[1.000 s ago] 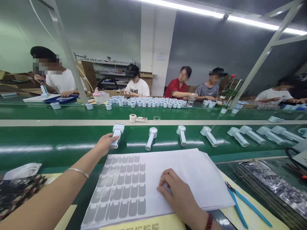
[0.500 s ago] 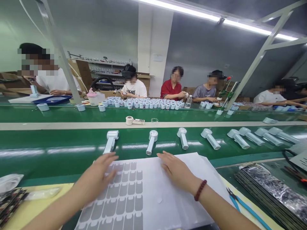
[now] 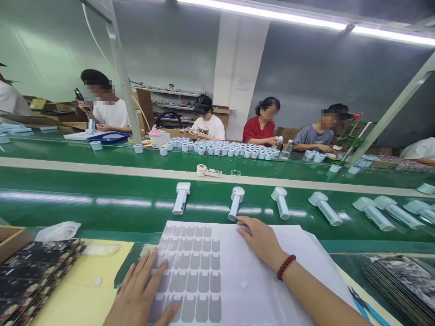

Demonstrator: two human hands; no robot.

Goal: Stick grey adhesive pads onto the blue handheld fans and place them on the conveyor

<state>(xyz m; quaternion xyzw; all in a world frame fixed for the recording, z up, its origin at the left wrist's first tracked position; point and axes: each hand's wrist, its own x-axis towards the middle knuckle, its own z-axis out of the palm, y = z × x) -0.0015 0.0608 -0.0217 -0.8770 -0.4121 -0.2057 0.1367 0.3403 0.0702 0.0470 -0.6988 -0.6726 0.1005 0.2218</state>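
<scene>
My left hand [image 3: 141, 290] lies spread over the left side of a sheet of grey die-cut stickers [image 3: 203, 283], set in rows on white backing. My right hand [image 3: 263, 240] is over the far part of the white paper [image 3: 272, 294], a red bead bracelet on its wrist. Its fingers are stretched forward and hold nothing that I can see. Just past those fingertips, a light-blue handheld fan [image 3: 235, 203] lies on the green conveyor belt. Another fan [image 3: 181, 198] lies to its left, and a third fan [image 3: 281, 203] to its right.
At left are stacked dark printed boards [image 3: 37, 271] on yellow paper. Blue-handled cutters [image 3: 365, 305] and a stack of shiny plates [image 3: 404, 280] lie at right. Across the belt, several people work behind rows of small blue cups [image 3: 224, 148].
My left hand has moved back toward me and down onto the sheet's left side. My right hand stays near the paper's far edge. The view has swung left.
</scene>
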